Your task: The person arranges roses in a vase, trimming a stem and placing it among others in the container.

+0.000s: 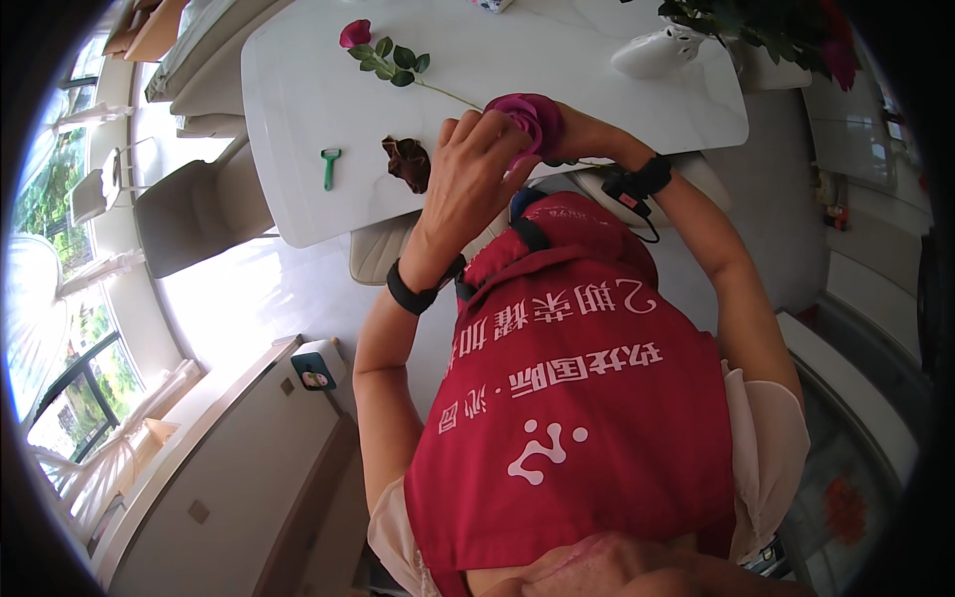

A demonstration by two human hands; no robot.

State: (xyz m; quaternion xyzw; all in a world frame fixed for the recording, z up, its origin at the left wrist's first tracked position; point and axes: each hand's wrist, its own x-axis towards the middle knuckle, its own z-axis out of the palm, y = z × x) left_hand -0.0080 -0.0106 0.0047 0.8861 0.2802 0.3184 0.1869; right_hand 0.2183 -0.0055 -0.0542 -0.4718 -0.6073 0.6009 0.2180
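Over the near edge of the table, both hands are at a large magenta rose. My left hand has its thumb and fingers on the petals at the bloom's left side. My right hand is behind and to the right of the bloom, holding it near its base; its fingertips are mostly hidden. A stem with leaves shows just below the right hand. Farther off, a red rose with green leaves lies on the table, its stem running towards the hands.
On the white marbled table lie a green peeler and a crumpled dark brown object. A white vase is at the back right, near leafy flowers. Chairs stand around the table.
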